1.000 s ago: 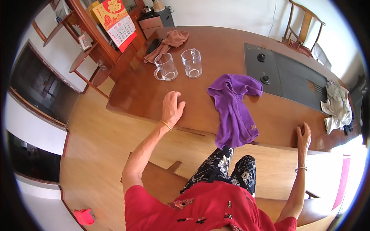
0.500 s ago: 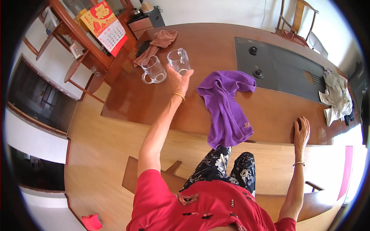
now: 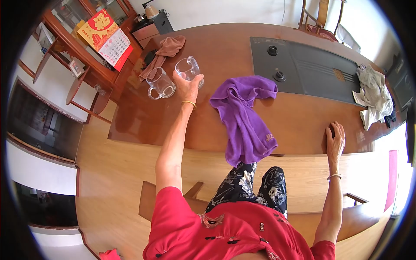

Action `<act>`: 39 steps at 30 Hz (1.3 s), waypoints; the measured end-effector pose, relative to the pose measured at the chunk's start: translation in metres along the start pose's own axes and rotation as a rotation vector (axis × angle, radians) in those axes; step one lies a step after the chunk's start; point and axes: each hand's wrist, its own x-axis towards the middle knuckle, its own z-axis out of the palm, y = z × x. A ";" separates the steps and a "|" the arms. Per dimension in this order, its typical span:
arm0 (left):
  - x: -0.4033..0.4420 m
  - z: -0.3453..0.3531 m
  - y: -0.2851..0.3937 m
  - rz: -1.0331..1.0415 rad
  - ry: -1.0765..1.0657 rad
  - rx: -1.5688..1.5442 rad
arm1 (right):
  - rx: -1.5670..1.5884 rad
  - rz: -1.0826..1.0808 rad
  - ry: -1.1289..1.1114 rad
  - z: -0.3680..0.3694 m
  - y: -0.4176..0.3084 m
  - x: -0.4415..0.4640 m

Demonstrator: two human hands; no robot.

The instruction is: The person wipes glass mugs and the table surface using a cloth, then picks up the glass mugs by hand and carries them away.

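My left hand is stretched over the wooden table, its thumb and fingers around the lower part of a clear glass mug. Part of that mug is hidden behind the fingers. Just left of it stands a second clear glass mug, its handle toward me. A crumpled purple towel lies between my hands and hangs over the table's front edge. My right hand rests flat at the front edge on the right, holding nothing, with its fingers stretched out.
A brown cloth lies behind the mugs. A dark tea tray with two black knobs is set into the table. At the right end sits a pile of pale cloth. A wooden chair stands beyond the table.
The whole view has shifted, so the table and the things on it appear further left. My left hand stays at the same mug, and my right hand stays on the table.
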 end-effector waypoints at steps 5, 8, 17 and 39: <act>-0.025 0.000 0.009 0.066 -0.029 0.035 | 0.002 -0.005 0.011 0.001 -0.001 0.000; -0.033 -0.004 0.001 0.110 -0.068 0.022 | 0.011 -0.015 0.018 0.001 -0.002 -0.001; -0.044 -0.018 0.001 0.065 -0.278 -0.391 | 0.116 -0.101 0.080 0.014 -0.017 0.011; -0.020 0.010 -0.013 -0.209 -0.190 -0.610 | 1.567 0.327 -0.548 0.063 -0.252 0.007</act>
